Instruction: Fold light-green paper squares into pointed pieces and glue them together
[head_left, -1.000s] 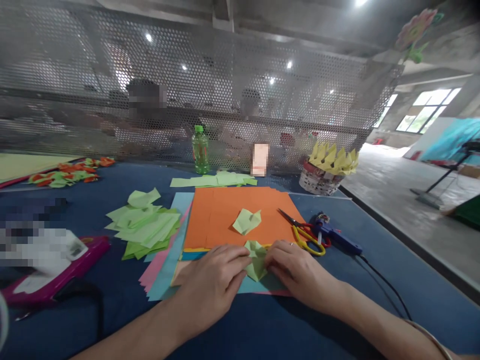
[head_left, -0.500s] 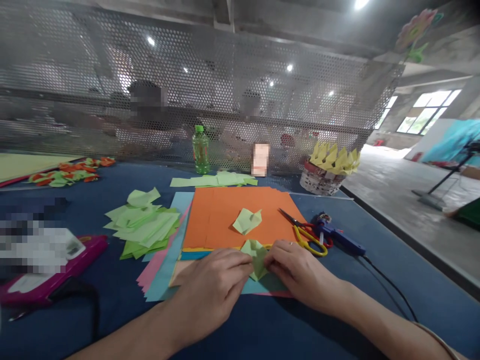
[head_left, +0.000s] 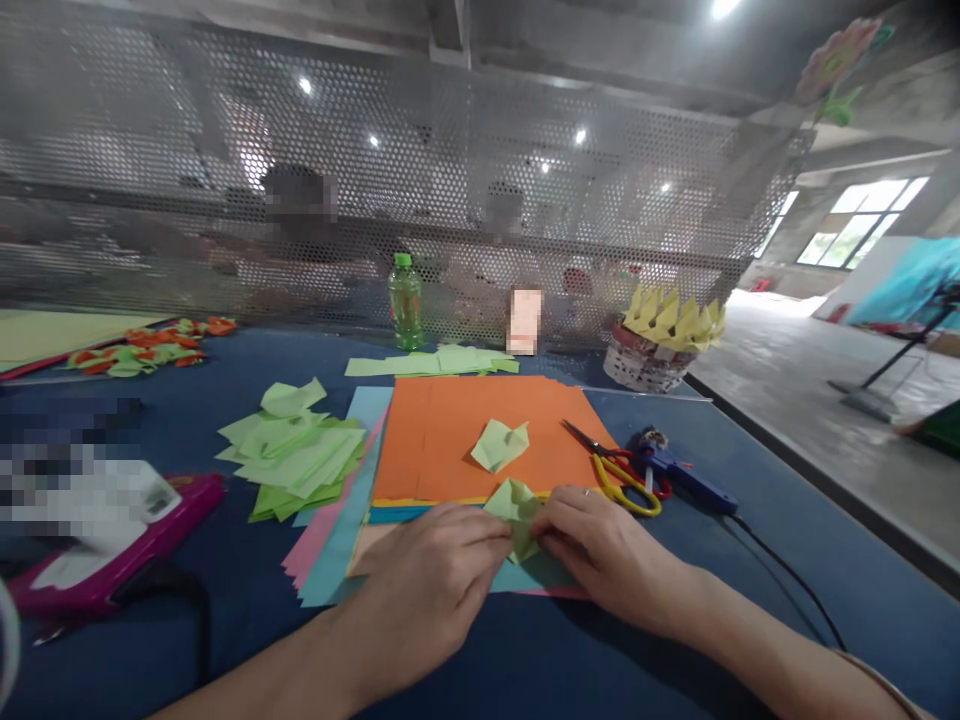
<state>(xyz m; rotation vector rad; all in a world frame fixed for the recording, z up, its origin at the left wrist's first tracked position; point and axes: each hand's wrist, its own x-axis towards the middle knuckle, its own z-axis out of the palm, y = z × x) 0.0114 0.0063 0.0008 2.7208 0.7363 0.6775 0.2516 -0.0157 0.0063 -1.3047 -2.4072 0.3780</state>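
Lower centre of frame: folded green paper (head_left: 523, 522), pinched at opposite sides in the narrow grip of left hand (head_left: 442, 560) and right hand (head_left: 602, 545). Just above, on orange sheets (head_left: 427, 440): second folded piece (head_left: 500, 446). Right of centre: scissors (head_left: 598, 453).

At lower centre, a paper piece (head_left: 523, 507) sits between the left hand (head_left: 450, 560) and right hand (head_left: 592, 548), before a second piece (head_left: 498, 446) on a sheet stack (head_left: 409, 440). A paper pile (head_left: 300, 458) lies at left; scissors (head_left: 601, 457) cross the stack's right edge, a glue gun (head_left: 690, 478) beside them. Behind are paper strips (head_left: 450, 361), a bottle (head_left: 406, 308) and, upper right, a basket (head_left: 646, 360).
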